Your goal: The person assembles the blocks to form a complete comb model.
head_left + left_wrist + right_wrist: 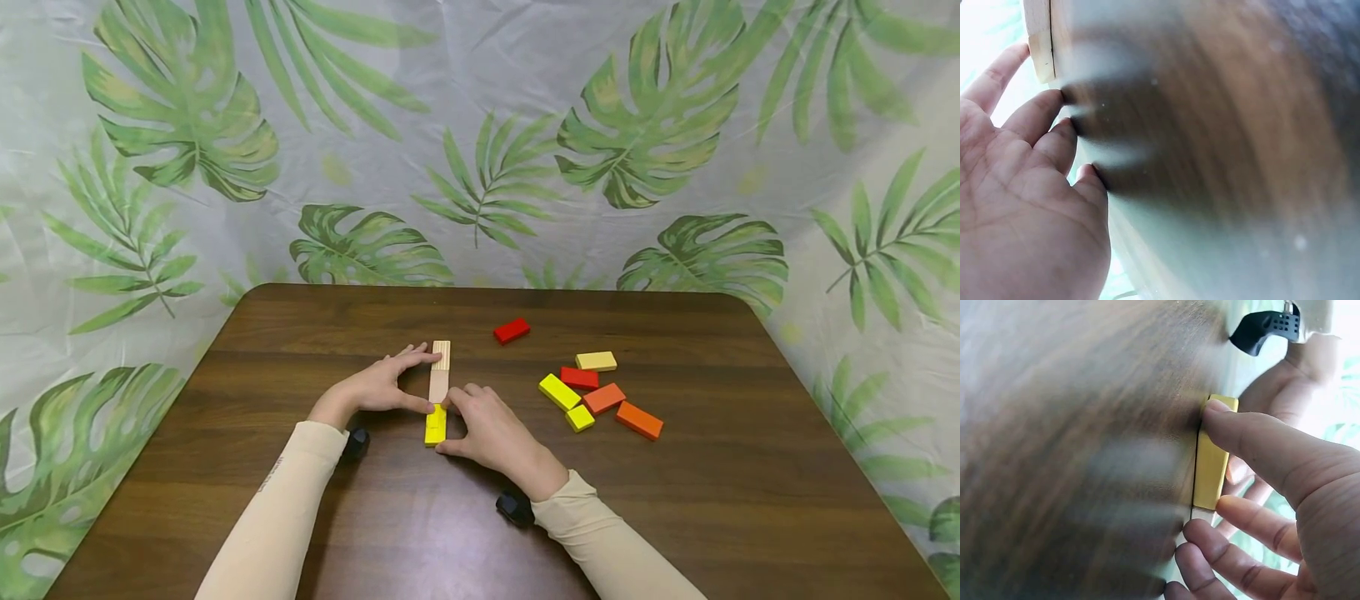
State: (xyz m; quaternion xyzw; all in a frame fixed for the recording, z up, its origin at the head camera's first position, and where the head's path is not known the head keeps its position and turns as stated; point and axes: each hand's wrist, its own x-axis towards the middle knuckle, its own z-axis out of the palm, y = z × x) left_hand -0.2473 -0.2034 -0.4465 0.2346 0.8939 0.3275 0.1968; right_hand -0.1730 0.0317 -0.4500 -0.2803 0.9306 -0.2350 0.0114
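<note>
A straight row of flat blocks runs away from me: a yellow block (435, 427) nearest, a pale pinkish block (438, 386) behind it, and a striped natural-wood block (442, 353) farthest. My left hand (378, 385) lies along the row's left side, fingers spread. Its index finger touches the wooden block and its thumb rests where the yellow and pinkish blocks meet. From the right, my right hand (495, 433) holds the yellow block between thumb and index finger, thumb by its near end, index by its far end. In the right wrist view, the yellow block (1211, 469) lies against the table.
Right of the row lie several loose blocks: a yellow block (559, 392), a short yellow block (580, 417), a red block (580, 378), orange blocks (640, 420) and a cream block (596, 361). Another red block (512, 331) lies farther back on the brown table (420, 533).
</note>
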